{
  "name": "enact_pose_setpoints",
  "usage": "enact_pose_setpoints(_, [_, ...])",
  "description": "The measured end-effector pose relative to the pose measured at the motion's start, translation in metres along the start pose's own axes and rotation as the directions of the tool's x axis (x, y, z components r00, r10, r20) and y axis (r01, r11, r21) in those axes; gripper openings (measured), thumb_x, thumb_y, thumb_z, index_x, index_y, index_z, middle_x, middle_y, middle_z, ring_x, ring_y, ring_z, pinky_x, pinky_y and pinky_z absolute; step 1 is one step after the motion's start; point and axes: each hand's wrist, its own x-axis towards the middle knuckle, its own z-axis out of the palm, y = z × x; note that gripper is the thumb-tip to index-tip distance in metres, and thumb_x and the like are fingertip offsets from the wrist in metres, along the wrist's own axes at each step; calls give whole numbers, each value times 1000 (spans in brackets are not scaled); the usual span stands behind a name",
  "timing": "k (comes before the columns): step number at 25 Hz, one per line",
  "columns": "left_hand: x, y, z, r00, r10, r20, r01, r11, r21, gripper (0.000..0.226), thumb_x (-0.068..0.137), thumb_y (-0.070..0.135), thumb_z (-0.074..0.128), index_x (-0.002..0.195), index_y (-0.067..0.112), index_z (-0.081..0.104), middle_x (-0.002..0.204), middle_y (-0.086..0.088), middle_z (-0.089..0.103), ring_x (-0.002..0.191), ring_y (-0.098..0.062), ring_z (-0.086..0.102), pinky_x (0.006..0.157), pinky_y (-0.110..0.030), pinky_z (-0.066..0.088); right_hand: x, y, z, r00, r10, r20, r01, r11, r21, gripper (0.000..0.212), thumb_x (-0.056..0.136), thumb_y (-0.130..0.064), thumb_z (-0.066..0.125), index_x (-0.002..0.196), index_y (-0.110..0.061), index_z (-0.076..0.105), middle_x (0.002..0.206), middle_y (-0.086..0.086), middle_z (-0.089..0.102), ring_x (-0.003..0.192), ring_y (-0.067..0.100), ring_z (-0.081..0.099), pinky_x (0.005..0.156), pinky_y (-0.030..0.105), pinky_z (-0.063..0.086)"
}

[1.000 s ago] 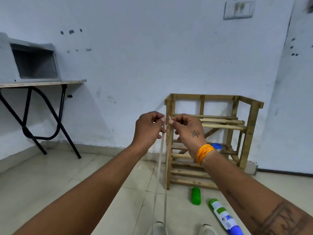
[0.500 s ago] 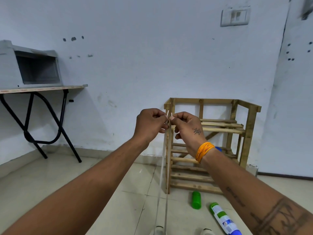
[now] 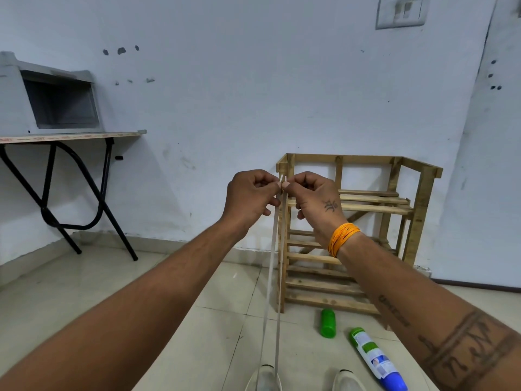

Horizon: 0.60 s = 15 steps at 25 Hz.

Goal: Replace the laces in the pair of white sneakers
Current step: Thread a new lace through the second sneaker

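Both arms reach forward and up, forearms converging, hands meeting at centre frame in front of the wooden rack

Left hand: back of hand toward the camera, fingers curled in, thumb and forefinger pinching one end of the white lace. Right hand: same pose mirrored, fingers curled, thumb and forefinger pinching the other lace end; a short tip sticks up above the pinch. Fingertips of the two hands touch or nearly touch. Orange thread band on the right wrist

The lace hangs as two taut strands, side by side, running straight down from the pinch to the left sneaker at the bottom edge of frame. Only the toe of that sneaker shows. Right sneaker sits just beside it, toe only, no lace reaching it that can be seen

On the tiled floor, right of the sneakers: a green bottle lying near the rack's foot, and a spray can with green and blue ends lying at an angle. Folding table at left against the white wall, a grey box on top
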Motion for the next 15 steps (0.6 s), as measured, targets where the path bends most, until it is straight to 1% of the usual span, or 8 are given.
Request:
enact_pose_setpoints(2, [1, 0, -1, 1000, 0, 1, 0, 1000, 5, 6, 91, 18, 72, 87, 14, 75, 81, -1, 77, 70, -20, 76, 53, -29, 51, 2, 1, 0, 1000, -10, 5, 11, 1000, -12, 7, 89, -17, 76, 86, -11, 76, 65, -13, 66, 55, -5, 56, 54, 18, 45])
enact_pose_setpoints(5, [0, -1, 0, 1000, 3, 0, -3, 1000, 15, 6, 91, 18, 72, 88, 15, 75, 81, 0, 78, 69, -20, 76, 51, -28, 49, 4, 0, 1, 1000, -19, 9, 19, 1000, -22, 7, 88, -17, 77, 84, -12, 76, 65, -12, 67, 54, -4, 55, 51, 20, 45])
enact_pose_setpoints(7, [0, -3, -1, 1000, 4, 0, -4, 1000, 23, 7, 92, 18, 71, 88, 14, 75, 81, 0, 78, 69, -20, 76, 50, -27, 48, 2, 3, 2, 1000, -15, 9, 15, 1000, -7, 7, 88, -17, 77, 83, -11, 76, 67, -9, 68, 53, -2, 54, 49, 20, 44])
enact_pose_setpoints(9, [-3, -12, -1, 1000, -4, 5, 4, 1000, 25, 8, 92, 17, 70, 89, 11, 74, 80, -2, 77, 69, -21, 77, 51, -28, 49, -1, 13, 2, 1000, 8, 5, -8, 1000, -5, 9, 87, -17, 77, 83, -9, 75, 72, -1, 68, 54, 6, 52, 48, 22, 43])
enact_pose_setpoints(11, [-9, -30, -3, 1000, -18, 8, 18, 999, 34, 8, 93, 16, 69, 89, 11, 73, 80, -4, 77, 69, -22, 76, 53, -30, 53, -9, 32, 1, 999, 36, -6, -36, 999, -40, 9, 88, -18, 75, 85, -9, 74, 73, 5, 66, 55, 13, 52, 47, 27, 44])
enact_pose_setpoints(13, [-21, -62, -2, 999, -51, 7, 50, 996, 72, 7, 93, 16, 69, 87, 12, 73, 79, -3, 76, 71, -22, 76, 58, -33, 58, -23, 63, 1, 995, 95, -5, -95, 994, -55, 9, 90, -16, 72, 87, -7, 72, 72, 6, 65, 51, 16, 54, 45, 27, 45])
enact_pose_setpoints(15, [-37, -101, -2, 996, -91, 0, 90, 986, 137, 7, 92, 17, 71, 85, 15, 74, 77, -2, 75, 72, -19, 75, 62, -36, 60, -41, 98, 0, 986, 164, 2, -164, 986, -39, 8, 91, -11, 70, 88, -4, 70, 69, 7, 65, 49, 19, 55, 44, 28, 47])
